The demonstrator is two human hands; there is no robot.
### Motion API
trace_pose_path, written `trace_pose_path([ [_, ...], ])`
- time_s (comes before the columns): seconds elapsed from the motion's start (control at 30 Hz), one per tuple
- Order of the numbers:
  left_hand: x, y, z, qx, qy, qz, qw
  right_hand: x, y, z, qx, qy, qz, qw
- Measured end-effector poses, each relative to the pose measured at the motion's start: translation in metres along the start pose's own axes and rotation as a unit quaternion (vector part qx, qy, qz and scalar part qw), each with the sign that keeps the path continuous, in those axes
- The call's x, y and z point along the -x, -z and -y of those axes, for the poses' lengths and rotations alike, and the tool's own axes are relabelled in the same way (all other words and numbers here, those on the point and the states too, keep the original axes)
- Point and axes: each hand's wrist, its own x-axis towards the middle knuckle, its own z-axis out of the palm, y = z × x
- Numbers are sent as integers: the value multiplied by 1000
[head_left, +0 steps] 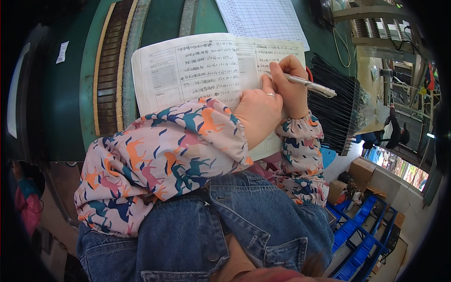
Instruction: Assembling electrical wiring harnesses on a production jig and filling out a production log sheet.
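An open notebook (159,51) with handwritten lines lies on the green tabletop in front of me. My right hand (291,87) is closed around a pen (314,87) with a white and clear barrel. The pen slants up to the right, and its tip is hidden behind my fingers over the right-hand page. My left hand (260,110), with a ring on one finger, rests across the lower middle of the notebook. Its index finger stretches toward my right hand, the other fingers are bent, and it holds nothing.
A printed sheet with a grid (263,19) lies beyond the notebook. To the left runs a long brown slatted strip (110,70); a small white paper slip (62,52) is farther left. A bundle of black cable ties (333,105) lies at the right. Blue racks (359,225) stand lower right.
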Motion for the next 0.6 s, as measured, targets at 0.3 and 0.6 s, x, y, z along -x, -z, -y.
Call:
trace_pose_path([
  [0.3, -11, -4, 10, 1, 1, -19, 1000, -11, 4, -7, -16, -42, -31, 999],
  [0.6, -7, -16, -2, 85, 4, -23, 996, 4, 9, -10, 11, -19, -24, 999],
])
